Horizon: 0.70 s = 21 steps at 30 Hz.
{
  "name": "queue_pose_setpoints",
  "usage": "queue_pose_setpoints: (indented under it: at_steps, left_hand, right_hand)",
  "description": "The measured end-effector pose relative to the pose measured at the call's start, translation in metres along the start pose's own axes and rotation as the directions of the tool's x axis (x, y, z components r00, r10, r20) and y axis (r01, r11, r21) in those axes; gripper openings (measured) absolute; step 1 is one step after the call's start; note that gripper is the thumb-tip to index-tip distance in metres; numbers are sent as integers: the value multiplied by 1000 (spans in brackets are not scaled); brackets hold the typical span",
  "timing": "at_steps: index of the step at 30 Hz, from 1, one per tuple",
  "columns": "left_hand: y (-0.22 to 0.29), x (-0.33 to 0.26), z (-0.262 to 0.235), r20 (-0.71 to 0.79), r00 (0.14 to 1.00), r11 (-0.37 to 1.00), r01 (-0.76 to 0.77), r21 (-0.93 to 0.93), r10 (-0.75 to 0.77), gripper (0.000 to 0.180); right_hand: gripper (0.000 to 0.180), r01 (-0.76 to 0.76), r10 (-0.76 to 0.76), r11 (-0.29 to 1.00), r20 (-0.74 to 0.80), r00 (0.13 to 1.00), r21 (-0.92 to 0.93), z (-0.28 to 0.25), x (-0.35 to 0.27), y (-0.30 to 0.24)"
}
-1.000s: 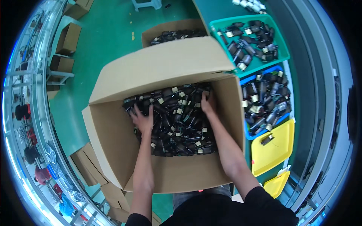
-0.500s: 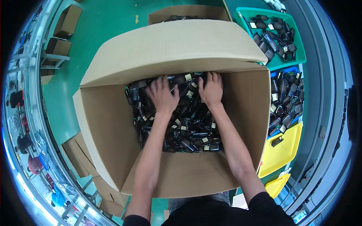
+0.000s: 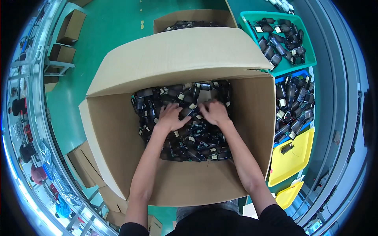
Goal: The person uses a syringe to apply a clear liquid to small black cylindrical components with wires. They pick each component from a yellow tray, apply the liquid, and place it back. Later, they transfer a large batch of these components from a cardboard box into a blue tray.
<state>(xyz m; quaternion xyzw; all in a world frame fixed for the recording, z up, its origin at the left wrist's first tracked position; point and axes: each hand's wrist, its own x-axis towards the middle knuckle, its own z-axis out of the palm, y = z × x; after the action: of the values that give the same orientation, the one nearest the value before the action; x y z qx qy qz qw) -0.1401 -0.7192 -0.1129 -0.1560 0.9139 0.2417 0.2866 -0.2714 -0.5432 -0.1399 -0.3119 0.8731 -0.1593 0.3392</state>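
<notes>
A large open cardboard box (image 3: 181, 185) holds a layer of small black devices (image 3: 193, 151) with pale labels; their exact kind is unclear. Both my arms reach down into it. My left hand (image 3: 170, 118) lies palm down on the middle of the pile, thumb and fingers apart. Beside it on the right, my right hand (image 3: 215, 113) presses onto the devices, fingers bent down and slightly blurred, thumb held apart. Neither hand visibly grips a device. Just beyond my right hand, a pale patch of the box floor shows between the devices.
At the right stand a teal tray (image 3: 313, 53) and a blue tray of similar devices (image 3: 293, 106), then a yellow tray (image 3: 289, 167) with one device. Another carton (image 3: 197, 15) of devices sits beyond the box. Flattened cardboard (image 3: 84, 165) lies left, near a metal-framed line.
Both hands have drawn back toward me from the far wall of the box. Devices near the far side have shifted, uncovering a patch of the box floor.
</notes>
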Motion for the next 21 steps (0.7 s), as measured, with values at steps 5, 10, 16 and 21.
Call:
queue_pose_setpoints:
  at_steps: [5, 10, 16, 21]
  left_hand:
    - [-16, 10, 4, -318, 904, 954, 301, -6, -287, 67]
    - [12, 2, 28, -170, 847, 860, 476, -182, -504, 65]
    - [26, -18, 31, -28, 780, 722, 565, -399, -625, 76]
    - [14, -20, 47, 0, 634, 485, 593, -643, -774, 79]
  right_hand:
    - [56, -108, 72, 978, -195, 978, -178, -2, 29, 15]
    - [64, -203, 184, 922, -89, 979, -329, 33, 26, 12]
    - [64, -163, 161, 980, -28, 987, -114, 33, 29, 3]
    - [71, -240, 307, 949, 438, 845, -203, 11, 31, -9]
